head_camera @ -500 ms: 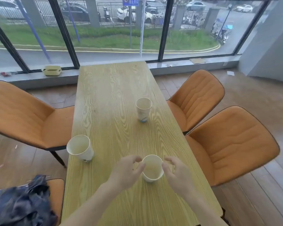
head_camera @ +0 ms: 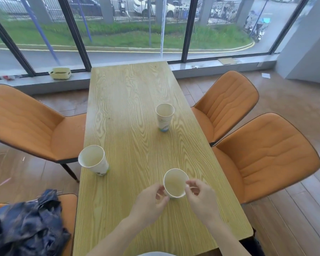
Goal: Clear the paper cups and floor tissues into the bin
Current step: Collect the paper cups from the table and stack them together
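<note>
Three white paper cups stand on the long wooden table (head_camera: 129,100). The near cup (head_camera: 174,182) is between my hands. My left hand (head_camera: 150,202) curls its thumb and fingers against the cup's left side. At the right rim, my right hand (head_camera: 201,198) pinches the cup with fingertips. A second cup (head_camera: 93,159) leans near the table's left edge, and a third cup (head_camera: 164,116) stands farther back on the right. A white tissue (head_camera: 265,75) lies on the floor at the far right. No bin is in view.
Orange chairs flank the table: one on the left (head_camera: 26,122) and two on the right (head_camera: 227,104), (head_camera: 266,154). Dark blue cloth (head_camera: 26,224) lies on a near-left chair. A pale yellow tray (head_camera: 60,72) sits on the window ledge.
Both hands have closed in from beside the near cup onto its sides. The other two cups have not moved.
</note>
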